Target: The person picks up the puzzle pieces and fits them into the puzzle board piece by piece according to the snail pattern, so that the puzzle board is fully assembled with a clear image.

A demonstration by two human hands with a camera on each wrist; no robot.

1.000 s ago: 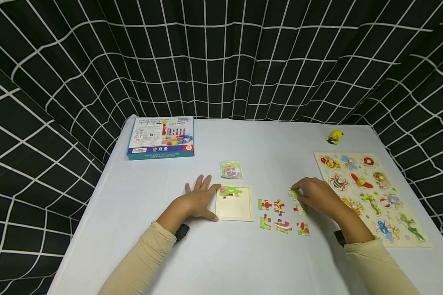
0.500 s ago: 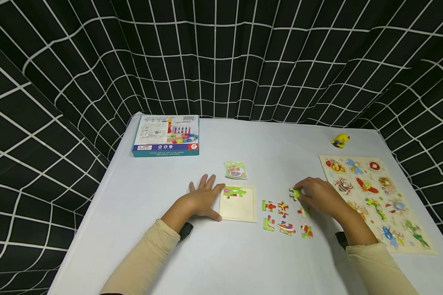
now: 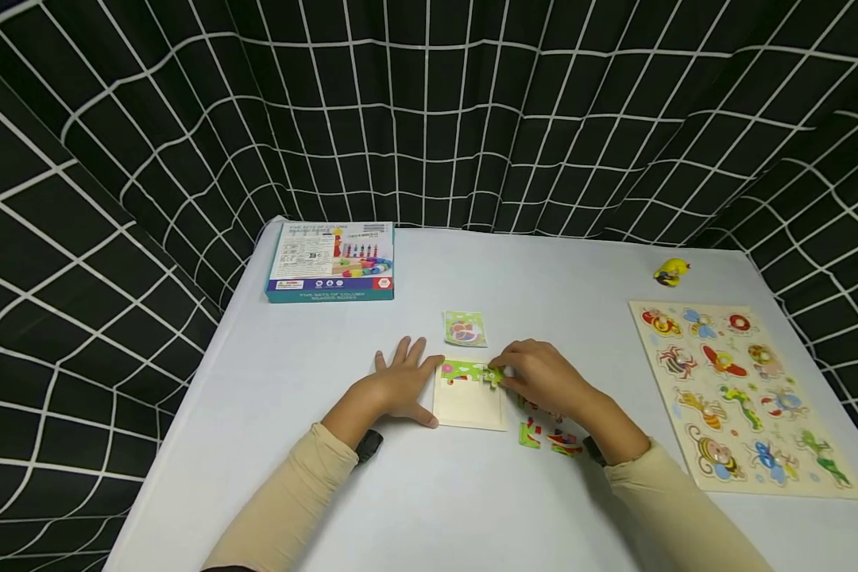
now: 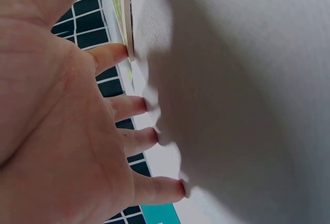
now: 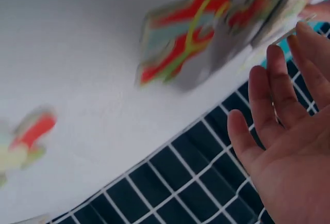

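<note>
Loose pieces (image 3: pixel 527 438) were scattered toward four o'clock of the tray (image 3: pixel 469 409); its nine o'clock edge was touched by the spread left hand (image 3: pixel 403 391); at one o'clock a green piece (image 3: pixel 492 376) was pinched by the right hand (image 3: pixel 539 373), probably best seated flat, tabs aligned

The white worktop (image 3: pixel 429 500) carries a teal-edged box (image 3: pixel 330 262) far left, a picture card (image 3: pixel 465 329) just beyond a wooden tray (image 3: pixel 469 405), puzzle pieces (image 3: pixel 526 437) beside the tray — and, at right, an insect board (image 3: pixel 747 397) and a yellow toy (image 3: pixel 674 270).
</note>
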